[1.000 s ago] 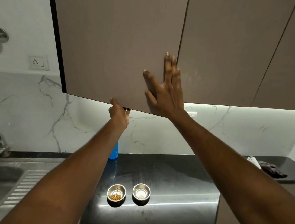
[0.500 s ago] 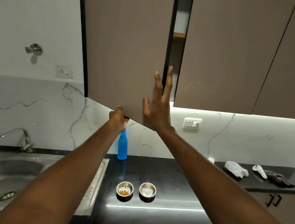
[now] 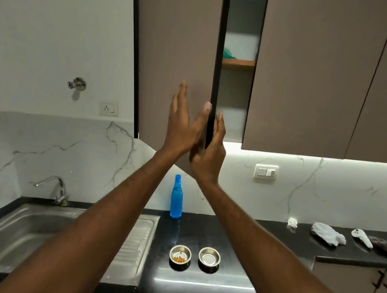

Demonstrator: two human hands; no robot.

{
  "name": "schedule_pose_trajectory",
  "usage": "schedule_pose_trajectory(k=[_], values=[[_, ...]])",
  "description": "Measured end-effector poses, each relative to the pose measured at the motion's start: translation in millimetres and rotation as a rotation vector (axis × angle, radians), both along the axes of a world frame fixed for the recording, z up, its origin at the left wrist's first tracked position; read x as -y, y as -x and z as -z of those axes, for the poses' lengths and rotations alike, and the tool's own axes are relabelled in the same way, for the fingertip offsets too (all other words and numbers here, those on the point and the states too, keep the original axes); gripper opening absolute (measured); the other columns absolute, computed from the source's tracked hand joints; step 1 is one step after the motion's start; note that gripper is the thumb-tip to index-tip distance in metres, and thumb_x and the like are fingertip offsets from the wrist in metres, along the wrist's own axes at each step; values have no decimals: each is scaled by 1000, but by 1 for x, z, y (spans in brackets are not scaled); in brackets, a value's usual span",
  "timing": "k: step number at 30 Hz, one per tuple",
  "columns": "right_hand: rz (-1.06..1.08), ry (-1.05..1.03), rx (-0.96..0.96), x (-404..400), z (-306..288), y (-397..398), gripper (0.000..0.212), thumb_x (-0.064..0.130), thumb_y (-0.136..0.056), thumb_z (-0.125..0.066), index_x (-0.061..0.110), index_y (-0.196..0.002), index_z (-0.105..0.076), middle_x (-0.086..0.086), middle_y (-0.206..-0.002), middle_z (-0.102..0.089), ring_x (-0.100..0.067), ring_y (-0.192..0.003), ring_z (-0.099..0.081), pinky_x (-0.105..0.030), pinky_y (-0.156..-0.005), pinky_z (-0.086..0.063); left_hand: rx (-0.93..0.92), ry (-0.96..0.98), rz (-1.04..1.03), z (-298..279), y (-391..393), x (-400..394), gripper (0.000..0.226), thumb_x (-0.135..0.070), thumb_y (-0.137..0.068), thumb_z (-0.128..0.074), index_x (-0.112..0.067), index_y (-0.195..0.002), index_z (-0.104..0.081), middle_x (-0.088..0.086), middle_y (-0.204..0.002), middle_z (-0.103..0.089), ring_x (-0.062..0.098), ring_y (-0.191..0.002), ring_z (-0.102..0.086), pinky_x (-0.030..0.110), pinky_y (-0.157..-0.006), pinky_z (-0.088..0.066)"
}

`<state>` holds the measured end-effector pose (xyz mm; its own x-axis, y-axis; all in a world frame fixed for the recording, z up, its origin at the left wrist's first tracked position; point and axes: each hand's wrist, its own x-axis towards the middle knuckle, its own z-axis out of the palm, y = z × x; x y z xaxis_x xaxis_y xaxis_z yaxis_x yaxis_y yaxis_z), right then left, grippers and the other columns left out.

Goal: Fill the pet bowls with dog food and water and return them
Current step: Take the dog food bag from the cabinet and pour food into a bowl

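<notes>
Both hands are up at the wall cabinet door (image 3: 173, 59), which stands ajar with a narrow gap showing a wooden shelf (image 3: 238, 62) and something teal (image 3: 228, 53) on it; can't tell what that is. Left hand (image 3: 180, 123) lies flat on the door's outer face, fingers straight and together, thumb out toward the free edge: looks like bracing so the door doesn't swing wide. Right hand (image 3: 208, 153) wraps that dark edge low down, fingers curled behind it, so it's the one set to move the door. Whether it's being opened or shut, can't say from this alone. Task items sit on the black countertop (image 3: 231, 292) directly below the arms: two small steel pet bowls side by side, not touching. Left bowl (image 3: 180, 254) has a small heap of brown kibble, nowhere near full; right bowl (image 3: 209, 256) shows a shiny bottom, can't tell whether there's water in it. Blue water bottle (image 3: 177, 196) stands upright, capped, at the backsplash just behind the bowls, next to the sink drainboard (image 3: 135, 248), a handy spot for pouring. My read: filling is done or partly done and the cabinet work concerns the food container, which isn't visible. Bowls are not yet returned. Further right on the counter: crumpled white cloth (image 3: 328, 235), white handheld controller (image 3: 362, 238).
</notes>
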<state>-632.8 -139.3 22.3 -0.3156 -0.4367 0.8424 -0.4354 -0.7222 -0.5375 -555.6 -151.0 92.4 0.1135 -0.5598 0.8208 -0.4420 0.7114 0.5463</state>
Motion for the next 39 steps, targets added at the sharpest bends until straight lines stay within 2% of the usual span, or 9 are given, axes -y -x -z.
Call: schedule_pose_trajectory(k=[4, 8, 10, 16, 20, 23, 26, 32, 39], values=[[-180, -156, 146, -12, 15, -19, 55, 41, -103, -66, 12, -149, -54, 5, -125, -71, -15, -115, -73, -41, -107, -60, 151, 29, -22, 0, 2, -14, 103, -61, -98, -65, -19, -173, -9, 0, -182, -3, 23, -167, -12, 36, -126, -16], [-282, -278, 115, -23, 16, -30, 57, 37, -99, -67, 9, -148, -57, 10, -119, -69, -3, -107, -71, -22, -98, -59, 210, 82, -101, -2, -11, -18, 113, -59, -95, -72, -12, -173, -6, 6, -182, 1, 26, -168, -7, 40, -131, -13], [-287, -341, 68, -25, 18, -34, 56, 18, -101, -74, 12, -153, -53, 11, -124, -69, -1, -109, -70, -20, -98, -59, 208, 134, -131, -10, -18, -23, 111, -52, -96, -75, -8, -172, -7, 10, -182, 0, 27, -168, -7, 39, -131, -11], [-377, -513, 62, -43, 38, -64, 73, 9, -104, -69, 22, -166, -32, -6, -161, -52, -33, -147, -52, -50, -121, -47, 171, 216, -201, -44, -39, -32, 96, -23, -99, -73, -4, -171, -13, 14, -181, -9, 30, -166, -16, 26, -130, -15], [-417, -564, 49, -48, 42, -87, 71, 6, -105, -66, 21, -165, -32, -6, -163, -50, -30, -146, -53, -39, -116, -50, 136, 224, -257, -34, -52, -37, 91, 1, -97, -66, -6, -171, -13, 11, -180, -13, 28, -164, -24, 14, -125, -19], [-459, -577, 17, -52, 47, -104, 71, -2, -106, -60, 20, -167, -31, -4, -160, -51, -15, -117, -65, -7, -83, -52, 18, 229, -271, -27, -63, -45, 84, 11, -98, -60, -3, -170, -19, 14, -178, -20, 19, -156, -34, -11, -103, -23], [-453, -552, 20, -56, 48, -125, 66, -1, -107, -56, 20, -165, -33, -7, -157, -54, -22, -132, -61, -17, -101, -48, 8, 220, -273, -25, -80, -51, 81, 12, -100, -56, -3, -170, -17, 15, -178, -21, 22, -153, -41, -16, -92, -22], [-469, -501, 3, -63, 47, -157, 82, -8, -104, -58, 25, -169, -21, -4, -172, -37, -30, -152, -47, -35, -121, -39, 21, 191, -273, -24, -111, -55, 75, 0, -105, -57, -5, -169, -19, 13, -178, -22, 32, -156, -42, 9, -114, -18], [-448, -493, 3, -67, 48, -197, 86, -9, -103, -59, 22, -171, -16, -3, -178, -26, -30, -161, -34, -46, -128, -31, 19, 170, -194, -23, -152, -58, 75, 3, -105, -54, -2, -170, -16, 15, -177, -23, 23, -154, -43, -13, -98, -22]])
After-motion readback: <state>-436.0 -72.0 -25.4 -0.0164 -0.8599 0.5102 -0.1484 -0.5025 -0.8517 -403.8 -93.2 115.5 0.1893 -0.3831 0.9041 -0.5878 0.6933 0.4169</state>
